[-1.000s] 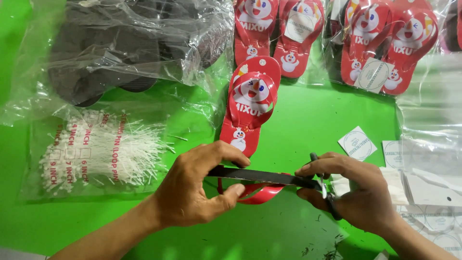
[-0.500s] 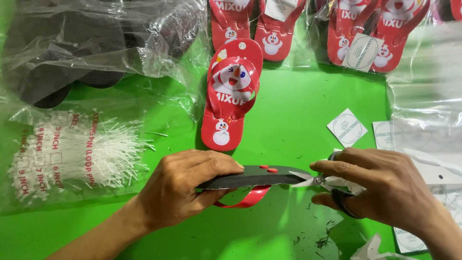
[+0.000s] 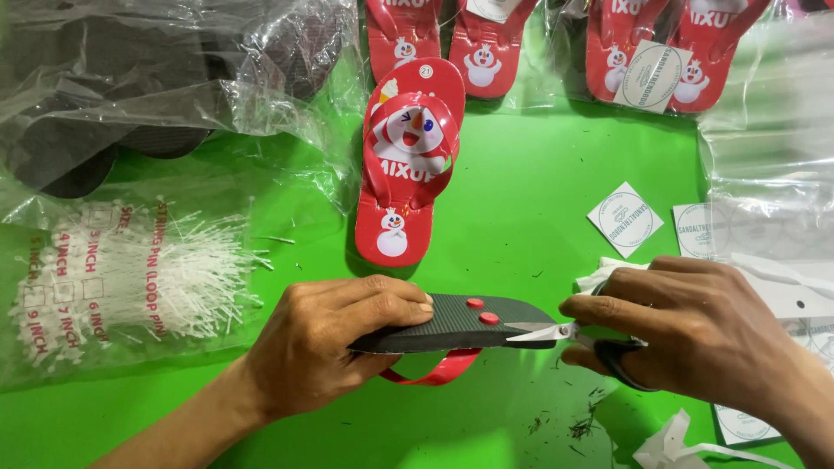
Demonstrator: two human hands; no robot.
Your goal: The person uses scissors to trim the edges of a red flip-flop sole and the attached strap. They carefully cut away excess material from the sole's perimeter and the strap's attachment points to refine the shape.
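- Far left: a clear bag of dark sandals (image 3: 130,95), and nearer, a bag of white loop pins (image 3: 130,278), both on the green table (image 3: 539,191).
- Left hand (image 3: 334,347), near centre: fingers closed over one end of an upturned sandal (image 3: 460,323), dark sole up, red strap curling below.
- The step looks like trimming at the two red strap plugs (image 3: 483,311) on the sole; the next cut calls for a steady sole and blade tips kept close to the plug.
- Far centre: a red snowman sandal (image 3: 408,165) lies face up, with more bagged pairs behind it.
- Right hand (image 3: 695,334): fingers closed through the handles of small scissors (image 3: 543,332), whose tips lie on the sole beside the plugs.
- Right: round-printed paper tags (image 3: 624,219) and clear bags; dark trimmings (image 3: 578,426) fleck the near table. Nothing of the room shows.
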